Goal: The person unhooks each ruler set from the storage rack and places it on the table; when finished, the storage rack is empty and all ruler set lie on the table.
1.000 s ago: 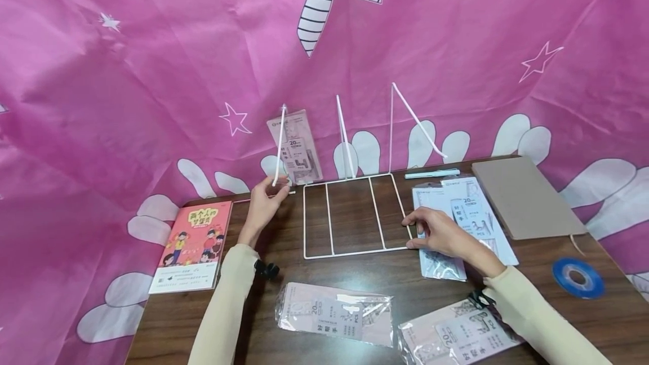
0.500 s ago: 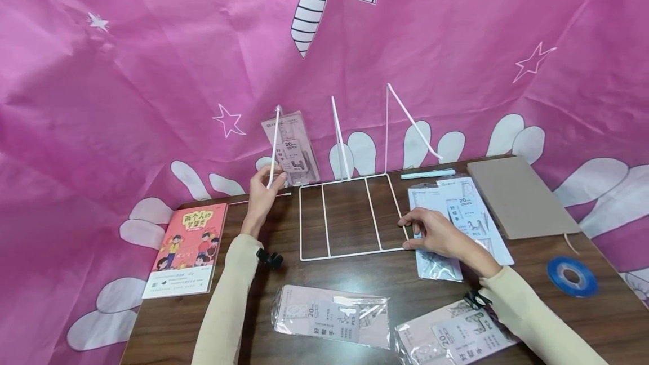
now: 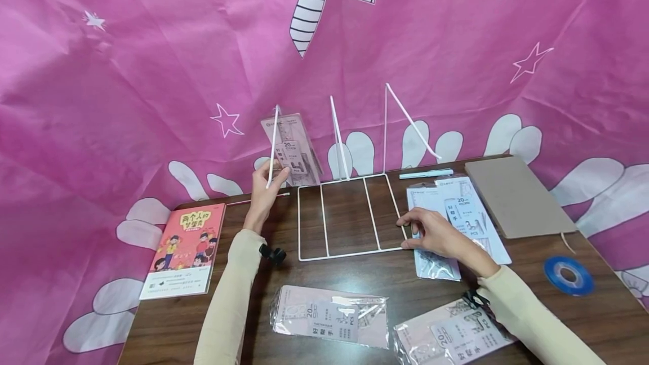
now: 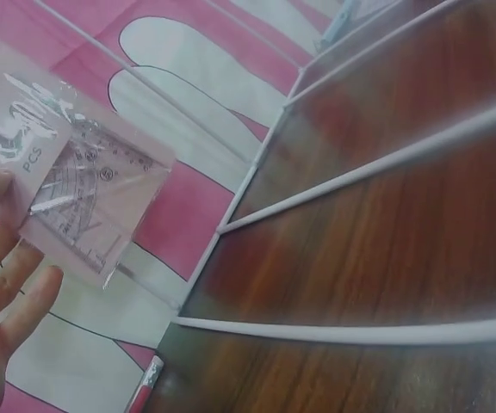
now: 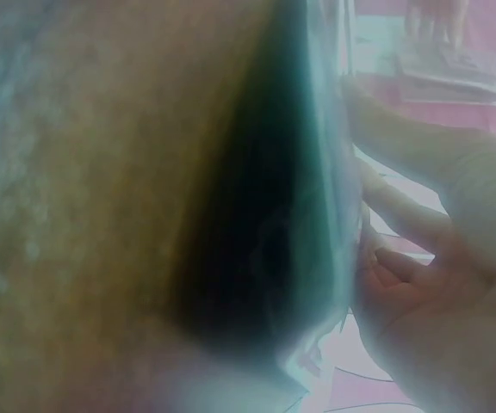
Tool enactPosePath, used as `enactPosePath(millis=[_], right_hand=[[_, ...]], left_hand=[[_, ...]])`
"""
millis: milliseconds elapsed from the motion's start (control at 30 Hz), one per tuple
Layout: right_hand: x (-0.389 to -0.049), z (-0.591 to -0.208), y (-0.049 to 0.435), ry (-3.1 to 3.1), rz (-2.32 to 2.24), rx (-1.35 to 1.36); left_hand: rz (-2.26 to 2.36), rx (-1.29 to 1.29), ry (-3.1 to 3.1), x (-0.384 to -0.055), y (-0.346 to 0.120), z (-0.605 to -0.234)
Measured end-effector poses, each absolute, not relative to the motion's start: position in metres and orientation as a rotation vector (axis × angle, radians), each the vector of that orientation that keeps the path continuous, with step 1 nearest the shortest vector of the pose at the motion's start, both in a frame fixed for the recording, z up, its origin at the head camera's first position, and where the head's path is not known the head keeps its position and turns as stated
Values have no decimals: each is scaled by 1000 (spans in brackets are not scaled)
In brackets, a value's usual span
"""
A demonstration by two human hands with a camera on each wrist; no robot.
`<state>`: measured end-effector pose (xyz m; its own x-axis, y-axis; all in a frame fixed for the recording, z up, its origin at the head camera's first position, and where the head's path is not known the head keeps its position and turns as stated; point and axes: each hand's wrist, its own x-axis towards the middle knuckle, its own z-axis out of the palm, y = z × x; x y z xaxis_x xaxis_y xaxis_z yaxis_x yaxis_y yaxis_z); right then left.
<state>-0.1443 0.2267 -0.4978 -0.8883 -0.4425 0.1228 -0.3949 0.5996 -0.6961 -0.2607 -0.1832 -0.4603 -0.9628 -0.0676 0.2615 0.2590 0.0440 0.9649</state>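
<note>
A white wire rack (image 3: 350, 253) with upright triangular dividers stands at the back of the table. My left hand (image 3: 265, 193) holds a clear-wrapped pink ruler set (image 3: 298, 148) upright at the rack's left rear, partly behind the left divider (image 3: 274, 145). In the left wrist view, the thumb lies against the ruler set (image 4: 102, 194), and a protractor shows through its wrapper. My right hand (image 3: 436, 232) grips the rack's right side bar near the front corner, thumb and fingers apart along it. The right wrist view is mostly blurred by something close to the lens, beside the right hand (image 5: 455, 232).
Two more pink ruler packs (image 3: 332, 317) lie at the front. Pale blue packs (image 3: 469, 216), a light blue pen (image 3: 426, 174), a grey-brown notebook (image 3: 519, 199) and blue tape (image 3: 568, 276) are on the right. A red book (image 3: 185, 246) and a thin pencil (image 3: 256, 199) lie left.
My left hand has moved slightly up and right along the ruler set, which leans a little more. The right hand stays on the rack. The head view has shifted slightly.
</note>
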Motion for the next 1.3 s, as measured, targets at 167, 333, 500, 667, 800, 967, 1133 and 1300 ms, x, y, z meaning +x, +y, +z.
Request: enactPosePath(millis=[167,333,500,667,800,967,1133,1300], right_hand=[[-144,-497,226,2753,-1183,-718],[-144,-496,226,2743,-1181,-701],[-144,-496,226,2735,-1189,-682],[-144,-496,226,2741,-1184,-678],[-144,-496,226,2746,-1188,-681],[-144,-496,225,2754,-1185,-693],[-145,-496,226,2762,-1182,-702],[-144,-497,226,2753,-1183,-701]], left_hand=[[-2042,-211,-2038,-260,-181,-459],[-2044,-222,-2044,-257,-181,-457],[-2033,-250,-2065,-251,-183,-456],[-2022,-250,-2090,-243,-186,-456],[-2046,-271,-2088,-234,-188,-456],[-2102,-315,-2077,-223,-191,-455],[-2116,-329,-2071,-211,-192,-452],[-2124,-354,-2070,-200,-194,-450]])
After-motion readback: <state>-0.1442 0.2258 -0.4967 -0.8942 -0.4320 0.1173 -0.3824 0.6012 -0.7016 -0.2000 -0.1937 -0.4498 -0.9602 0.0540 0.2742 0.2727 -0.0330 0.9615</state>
